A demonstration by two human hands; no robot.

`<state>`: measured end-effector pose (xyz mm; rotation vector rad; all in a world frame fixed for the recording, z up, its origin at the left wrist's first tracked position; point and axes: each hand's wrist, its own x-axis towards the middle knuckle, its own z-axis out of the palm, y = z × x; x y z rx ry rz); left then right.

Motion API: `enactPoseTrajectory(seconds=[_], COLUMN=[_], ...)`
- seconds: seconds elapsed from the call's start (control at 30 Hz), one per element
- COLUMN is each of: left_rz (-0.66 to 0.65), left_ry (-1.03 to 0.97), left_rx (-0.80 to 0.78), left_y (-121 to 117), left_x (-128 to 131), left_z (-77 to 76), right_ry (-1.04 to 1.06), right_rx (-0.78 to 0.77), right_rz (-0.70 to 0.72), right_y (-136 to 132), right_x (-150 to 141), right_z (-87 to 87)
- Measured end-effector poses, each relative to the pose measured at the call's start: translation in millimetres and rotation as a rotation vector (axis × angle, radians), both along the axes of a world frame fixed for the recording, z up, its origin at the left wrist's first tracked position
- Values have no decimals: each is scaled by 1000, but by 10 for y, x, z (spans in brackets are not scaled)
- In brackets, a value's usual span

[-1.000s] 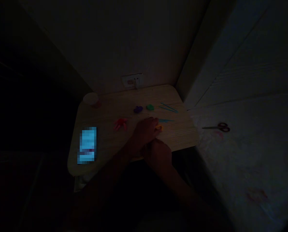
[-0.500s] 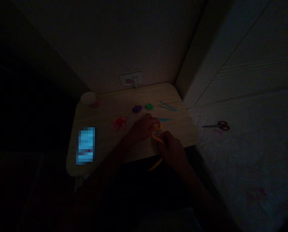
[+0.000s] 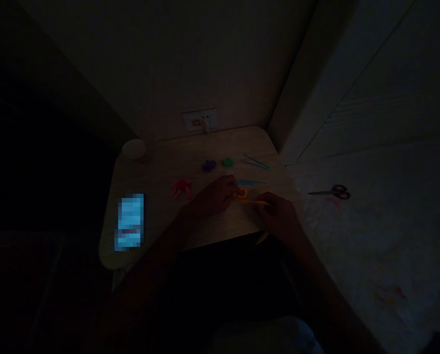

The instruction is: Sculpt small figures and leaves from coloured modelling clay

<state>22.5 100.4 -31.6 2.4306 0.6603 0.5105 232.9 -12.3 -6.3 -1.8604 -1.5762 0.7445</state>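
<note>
Phone screen point(image 3: 130, 222) blurred to blocks, unreadable. Orange strand point(image 3: 252, 201) over table point(image 3: 216, 228): my left hand point(image 3: 219, 194) pinches by its coil; my right hand point(image 3: 279, 215) grips farther along, hiding a stretch, tail poking out below.

This looks like a dim corner of a home, most likely a living room or bedroom, with a small wood-grain surface point(image 3: 201, 231) with rounded corners set close against a plain wall point(image 3: 190, 64) that carries a household socket point(image 3: 200, 120) with a plug in it. A lit phone point(image 3: 129, 223), a pale tub point(image 3: 133, 149) and soft-looking purple point(image 3: 209, 165) and green lumps point(image 3: 228, 162) share the surface, like a hobby at home, while scissors point(image 3: 330, 192) lie on a pale area point(image 3: 371, 236), floor or covering, too dark to tell.
</note>
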Motion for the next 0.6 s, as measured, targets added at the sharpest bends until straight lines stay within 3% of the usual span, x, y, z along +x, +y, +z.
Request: enactPoseTrajectory(seconds=[0.27,0.6], left_rz=[0,17], left_ry=[62,69], left_rx=[-30,-56], left_y=[12,18], left_x=[29,69], left_z=[63,68], right_ry=[54,-52], right_rx=[62,58], right_rz=[-31,-66], right_y=[142,371], right_x=[101,269], right_z=[-3,-57])
